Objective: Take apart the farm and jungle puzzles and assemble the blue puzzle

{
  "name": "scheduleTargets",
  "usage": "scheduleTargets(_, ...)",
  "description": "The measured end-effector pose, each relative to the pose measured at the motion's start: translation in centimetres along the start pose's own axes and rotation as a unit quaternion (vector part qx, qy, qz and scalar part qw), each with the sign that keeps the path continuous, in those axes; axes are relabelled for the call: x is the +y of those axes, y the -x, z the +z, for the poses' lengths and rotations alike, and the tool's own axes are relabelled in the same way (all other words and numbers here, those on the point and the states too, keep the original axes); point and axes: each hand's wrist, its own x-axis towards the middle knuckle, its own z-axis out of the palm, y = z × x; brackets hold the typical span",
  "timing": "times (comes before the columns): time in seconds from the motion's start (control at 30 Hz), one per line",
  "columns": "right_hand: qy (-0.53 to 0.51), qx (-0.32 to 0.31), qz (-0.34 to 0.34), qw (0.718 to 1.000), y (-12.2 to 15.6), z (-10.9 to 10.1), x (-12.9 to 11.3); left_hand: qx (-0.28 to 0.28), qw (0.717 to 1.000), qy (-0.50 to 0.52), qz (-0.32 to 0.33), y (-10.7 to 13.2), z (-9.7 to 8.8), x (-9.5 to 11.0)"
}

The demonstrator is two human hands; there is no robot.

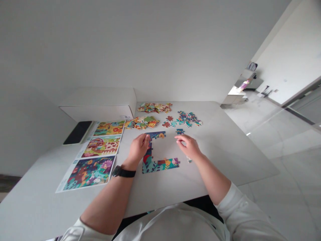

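A partly joined jigsaw frame (160, 164) in dark blue and green lies on the white table (225, 150), forming its left side, bottom strip and a short top strip. My left hand (138, 148), with a black watch on the wrist, rests curled on the frame's left side, fingers pressed on the pieces. My right hand (188, 146) hovers just right of the frame with fingers pinched together; what they hold is too small to name. One loose blue piece (179, 131) lies just beyond that hand, and another small piece (189, 160) lies by my right wrist.
Three piles of loose pieces lie further back: blue ones (188, 118), orange-green ones (142, 122) and a mixed pile (154, 107). A sheet of three reference pictures (94, 155) lies at left, with a black tablet (77, 132) and a white box (99, 103) behind it.
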Motion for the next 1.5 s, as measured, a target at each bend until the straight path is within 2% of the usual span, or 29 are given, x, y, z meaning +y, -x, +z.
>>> scheduleTargets(0.13,-0.056,0.1,0.068,0.991,-0.7,-1.1,2.0,0.013,0.996,0.052,-0.076,0.0,0.1,-0.3)
scheduleTargets(0.23,-0.079,0.151,0.14,0.975,-1.1,-2.5,3.6,0.023,0.989,0.09,-0.112,0.0,0.4,-0.5)
scheduleTargets(0.33,-0.062,0.192,0.179,0.963,-1.6,-4.4,4.8,0.036,0.984,0.116,-0.129,-0.2,0.3,-0.7)
scheduleTargets(0.4,-0.015,0.184,0.198,0.963,-2.3,-5.8,5.5,0.044,0.984,0.116,-0.128,-0.4,0.2,-0.8)
scheduleTargets(0.53,0.091,0.103,0.239,0.961,-4.4,-8.2,7.5,0.056,0.984,0.11,-0.128,-0.7,0.0,-0.9)
scheduleTargets(0.67,0.183,0.07,0.246,0.949,-7.0,-9.2,9.9,0.052,0.981,0.128,-0.135,-0.8,-0.1,-0.9)
scheduleTargets(0.83,0.24,-0.014,0.205,0.949,-10.1,-7.8,10.9,0.036,0.979,0.14,-0.145,-0.8,-0.2,-1.1)
scheduleTargets(0.93,0.278,-0.067,0.176,0.942,-11.7,-5.5,10.5,0.03,0.977,0.146,-0.152,-0.9,-0.2,-1.1)
scheduleTargets(1.03,0.307,-0.109,0.195,0.925,-12.7,-2.9,9.9,0.037,0.975,0.155,-0.154,-0.9,-0.3,-1.1)
scheduleTargets(1.17,0.312,-0.116,0.192,0.923,-13.1,-0.6,9.7,0.038,0.973,0.164,-0.156,-0.9,-0.2,-1.3)
scheduleTargets(1.37,0.275,-0.105,0.133,0.946,-12.7,-0.4,10.9,0.033,0.972,0.171,-0.158,-0.8,-0.1,-1.5)
scheduleTargets(1.5,0.229,-0.101,0.134,0.959,-12.2,-0.7,11.8,0.031,0.969,0.182,-0.165,-0.7,-0.2,-1.2)
